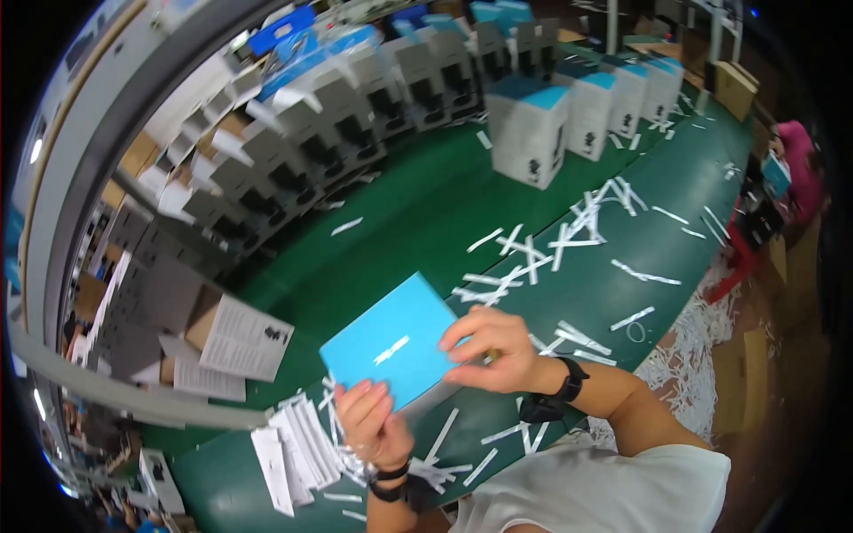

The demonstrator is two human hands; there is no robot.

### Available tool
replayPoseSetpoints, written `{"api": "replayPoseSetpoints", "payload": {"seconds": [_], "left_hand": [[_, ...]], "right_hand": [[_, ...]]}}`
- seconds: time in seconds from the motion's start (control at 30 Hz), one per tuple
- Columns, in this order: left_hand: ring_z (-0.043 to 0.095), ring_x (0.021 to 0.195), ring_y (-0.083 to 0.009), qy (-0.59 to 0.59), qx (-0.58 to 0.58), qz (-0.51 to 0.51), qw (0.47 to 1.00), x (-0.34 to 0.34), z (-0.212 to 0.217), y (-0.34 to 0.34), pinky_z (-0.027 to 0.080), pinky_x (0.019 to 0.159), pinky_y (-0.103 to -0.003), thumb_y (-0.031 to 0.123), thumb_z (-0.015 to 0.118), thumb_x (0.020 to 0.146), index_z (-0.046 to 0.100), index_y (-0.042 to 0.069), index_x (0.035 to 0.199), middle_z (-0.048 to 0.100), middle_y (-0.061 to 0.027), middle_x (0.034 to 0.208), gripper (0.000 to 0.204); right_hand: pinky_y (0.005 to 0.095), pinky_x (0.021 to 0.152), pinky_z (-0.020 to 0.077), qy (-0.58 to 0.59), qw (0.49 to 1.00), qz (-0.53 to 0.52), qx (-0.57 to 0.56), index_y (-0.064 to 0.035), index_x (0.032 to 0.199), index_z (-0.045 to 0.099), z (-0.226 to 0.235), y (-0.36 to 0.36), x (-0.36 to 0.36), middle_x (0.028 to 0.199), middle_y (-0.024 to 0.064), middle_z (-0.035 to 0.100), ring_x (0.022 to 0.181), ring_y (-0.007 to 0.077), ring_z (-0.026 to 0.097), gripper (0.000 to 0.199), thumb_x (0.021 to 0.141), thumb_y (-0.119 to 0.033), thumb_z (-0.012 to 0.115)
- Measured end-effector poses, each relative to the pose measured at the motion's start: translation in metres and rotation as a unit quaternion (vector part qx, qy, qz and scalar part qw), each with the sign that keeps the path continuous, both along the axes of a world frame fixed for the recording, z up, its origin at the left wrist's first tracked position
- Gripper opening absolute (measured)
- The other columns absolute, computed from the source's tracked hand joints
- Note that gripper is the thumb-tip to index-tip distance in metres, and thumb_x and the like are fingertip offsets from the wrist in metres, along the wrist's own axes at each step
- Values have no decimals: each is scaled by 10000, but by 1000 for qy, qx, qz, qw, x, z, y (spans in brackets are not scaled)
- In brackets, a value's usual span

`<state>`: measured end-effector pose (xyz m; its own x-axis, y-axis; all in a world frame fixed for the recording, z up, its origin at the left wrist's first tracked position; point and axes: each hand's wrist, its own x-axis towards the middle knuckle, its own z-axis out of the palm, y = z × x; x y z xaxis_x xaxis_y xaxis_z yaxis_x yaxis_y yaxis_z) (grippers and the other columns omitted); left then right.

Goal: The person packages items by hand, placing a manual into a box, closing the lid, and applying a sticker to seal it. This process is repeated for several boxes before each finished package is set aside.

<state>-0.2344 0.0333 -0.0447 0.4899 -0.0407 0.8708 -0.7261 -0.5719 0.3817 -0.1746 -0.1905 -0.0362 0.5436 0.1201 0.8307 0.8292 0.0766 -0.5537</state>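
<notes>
A flat light-blue box lid (pixel 391 342) with a small white mark is held above the green table (pixel 400 222). My left hand (pixel 369 425) grips its near corner from below. My right hand (pixel 493 351) pinches its right edge with fingers curled over it. Both wrists wear dark bands. A stack of white paper slips (pixel 289 449) lies just left of my left hand.
Many white paper strips (pixel 551 244) litter the table to the right. White boxes with blue tops (pixel 529 129) stand at the back. Rows of open grey-and-white cartons (pixel 293 133) line the left and far side. Printed leaflets (pixel 240 342) lie at left. Shredded paper covers the floor at right.
</notes>
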Motion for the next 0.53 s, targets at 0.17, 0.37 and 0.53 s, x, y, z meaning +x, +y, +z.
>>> {"api": "replayPoseSetpoints", "payload": {"seconds": [0.17,0.37,0.53], "left_hand": [[468,1285,-453,-13,76,-10,997,16,17,32,261,1111,-637,561,549,915,599,70,1235,558,-169,1379,589],[422,1319,-470,27,76,-50,995,29,5,21,287,1106,-625,670,471,915,583,53,1226,590,-154,1283,700],[442,1319,-434,3,83,46,995,22,-11,50,246,1120,-654,659,462,920,582,54,1244,584,-157,1313,697]], "right_hand": [[326,739,497,71,988,82,-114,-104,1169,657,17,-18,28,1424,231,457,945,247,639,609,660,-334,901],[381,913,497,121,971,120,-167,-166,1373,498,3,-10,35,1504,237,346,1146,374,600,918,604,-491,880],[389,936,497,91,965,172,-177,-170,1384,492,0,14,49,1522,233,329,1190,368,584,904,624,-470,880]]}}
